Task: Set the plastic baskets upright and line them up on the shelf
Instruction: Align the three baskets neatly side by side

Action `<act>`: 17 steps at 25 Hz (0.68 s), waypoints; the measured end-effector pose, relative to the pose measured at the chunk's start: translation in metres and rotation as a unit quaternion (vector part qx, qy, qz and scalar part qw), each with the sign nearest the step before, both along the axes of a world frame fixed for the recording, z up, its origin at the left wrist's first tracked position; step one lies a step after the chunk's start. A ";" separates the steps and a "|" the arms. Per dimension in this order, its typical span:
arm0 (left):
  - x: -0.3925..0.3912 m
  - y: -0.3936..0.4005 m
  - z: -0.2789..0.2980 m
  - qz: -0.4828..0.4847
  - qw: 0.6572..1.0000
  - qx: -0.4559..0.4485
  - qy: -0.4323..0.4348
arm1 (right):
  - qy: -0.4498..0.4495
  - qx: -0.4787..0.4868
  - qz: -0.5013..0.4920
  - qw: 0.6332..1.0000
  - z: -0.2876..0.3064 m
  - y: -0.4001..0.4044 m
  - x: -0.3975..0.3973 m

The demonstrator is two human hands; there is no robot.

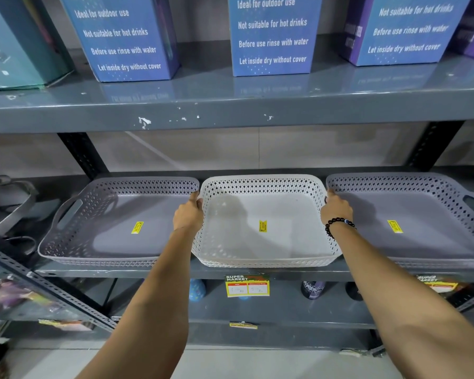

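Note:
Three shallow perforated plastic baskets stand upright side by side on the middle grey shelf (230,272). A grey basket (74,236) is on the left, a white basket (260,184) in the middle, another grey basket (427,184) on the right. Each has a yellow price sticker inside. My left hand (188,214) grips the white basket's left rim. On its right rim sits my right hand (337,206), which wears a dark bead bracelet. All three front edges overhang the shelf lip slightly.
Blue printed boxes (271,36) stand on the shelf above. Black perforated uprights (82,154) rise behind the baskets. A grey object (8,198) lies at the far left of the shelf. A price tag (246,285) hangs on the shelf lip; bottles stand on the shelf below.

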State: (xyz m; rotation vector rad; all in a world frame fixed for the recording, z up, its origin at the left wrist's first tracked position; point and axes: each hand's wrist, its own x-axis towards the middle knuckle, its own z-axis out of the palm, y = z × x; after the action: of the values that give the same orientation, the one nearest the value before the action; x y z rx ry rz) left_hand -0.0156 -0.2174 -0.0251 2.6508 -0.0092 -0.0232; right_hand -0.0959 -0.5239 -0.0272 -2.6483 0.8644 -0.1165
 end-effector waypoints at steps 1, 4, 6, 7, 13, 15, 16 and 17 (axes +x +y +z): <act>0.000 0.000 0.000 0.002 1.000 0.003 0.001 | 0.001 0.000 0.000 1.000 0.000 0.000 0.000; 0.000 -0.001 0.002 0.001 1.000 0.013 0.005 | -0.003 0.016 -0.006 1.000 0.001 -0.001 0.000; 0.001 -0.001 0.003 0.005 1.000 0.015 0.011 | 0.002 0.025 -0.010 1.000 0.002 0.000 -0.002; 0.002 -0.001 0.003 0.006 1.000 0.022 0.013 | 0.004 0.030 -0.013 0.999 0.002 0.000 -0.003; -0.009 -0.006 0.011 0.002 0.999 0.047 -0.003 | -0.018 -0.019 -0.004 1.000 0.012 0.011 -0.013; -0.018 -0.007 0.011 -0.011 0.998 0.050 -0.026 | -0.034 -0.044 0.012 0.998 0.017 0.020 -0.021; -0.026 -0.007 0.014 -0.016 0.998 0.055 -0.039 | -0.040 -0.054 0.020 0.998 0.024 0.026 -0.026; -0.031 -0.008 0.014 -0.020 0.996 0.063 -0.056 | -0.043 -0.067 0.026 0.996 0.025 0.030 -0.029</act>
State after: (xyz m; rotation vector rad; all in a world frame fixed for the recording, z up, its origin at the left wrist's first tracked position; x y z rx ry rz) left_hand -0.0464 -0.2251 -0.0110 2.7736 -0.0998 0.1142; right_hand -0.1248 -0.4935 -0.0020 -2.7650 0.7846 -0.2844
